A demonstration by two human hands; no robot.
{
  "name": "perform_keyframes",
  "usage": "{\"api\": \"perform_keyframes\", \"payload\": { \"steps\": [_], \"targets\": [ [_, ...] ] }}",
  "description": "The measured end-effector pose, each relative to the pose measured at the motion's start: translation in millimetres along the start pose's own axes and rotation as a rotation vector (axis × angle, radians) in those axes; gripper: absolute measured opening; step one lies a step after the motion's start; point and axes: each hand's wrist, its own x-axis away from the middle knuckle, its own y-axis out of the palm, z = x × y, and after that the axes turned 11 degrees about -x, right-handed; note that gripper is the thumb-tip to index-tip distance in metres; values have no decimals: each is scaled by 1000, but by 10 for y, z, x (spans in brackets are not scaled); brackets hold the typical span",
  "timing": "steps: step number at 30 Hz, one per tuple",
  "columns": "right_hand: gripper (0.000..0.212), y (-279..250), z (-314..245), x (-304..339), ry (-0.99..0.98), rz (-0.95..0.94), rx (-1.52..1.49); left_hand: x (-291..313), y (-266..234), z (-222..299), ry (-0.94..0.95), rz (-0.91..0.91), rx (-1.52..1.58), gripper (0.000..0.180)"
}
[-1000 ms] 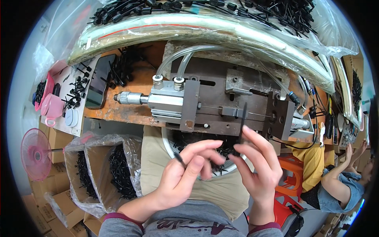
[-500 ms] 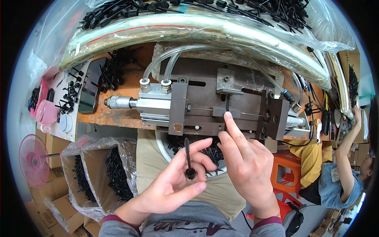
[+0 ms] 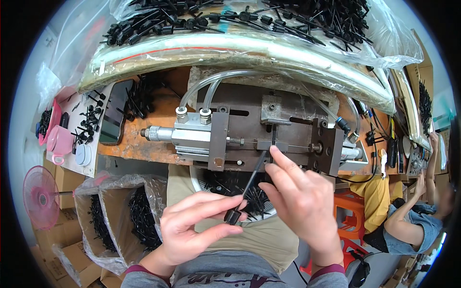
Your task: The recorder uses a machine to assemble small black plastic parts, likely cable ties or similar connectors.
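My left hand [image 3: 192,225], fingers closed, pinches a black plastic part [image 3: 233,216] by its wide cylindrical head. Its thin stem slants up and right toward the metal fixture. My right hand [image 3: 302,201] reaches to the small block [image 3: 283,145] in the middle of the fixture. There its index fingertip presses on a second black stemmed part [image 3: 273,135] standing across the block, and the other fingers bend below around its lower end, which they mostly hide. Thin rods run to the block from the pneumatic cylinder [image 3: 192,139] at left and from the right side.
Clear hoses [image 3: 216,77] arch over the fixture. Behind it lies a plastic-wrapped roll [image 3: 240,48], with heaped black parts [image 3: 331,21] beyond. A tub of parts [image 3: 216,180] sits below my hands. Lined boxes [image 3: 120,216] stand at left, and a co-worker [image 3: 413,221] works at far right.
My left hand has turned and closed on its black part, whose stem now tilts up-right toward the fixture. The right fingertip stays at the block. The co-worker's second hand has come into view.
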Motion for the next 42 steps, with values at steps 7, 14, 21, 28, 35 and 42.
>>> {"api": "perform_keyframes", "payload": {
  "steps": [7,14,21,28,35,42],
  "targets": [
    [16,-634,305,-817,-88,470,1,-107,27,-76,214,95,-293,36],
    [62,-952,898,-1863,24,49,344,-326,305,-160,477,96,-706,37],
    [63,-761,1238,-2285,95,-179,226,-440,454,-244,504,69,-881,26],
    [30,-755,901,-2284,-2,-359,550,-471,524,-287,516,99,-1020,22],
    [20,-649,844,-2185,-17,-282,622,-578,518,-235,517,80,-1035,23],
    [20,-783,1025,-2189,-97,-279,339,-577,531,-214,489,50,-1058,25]
  ]
}}
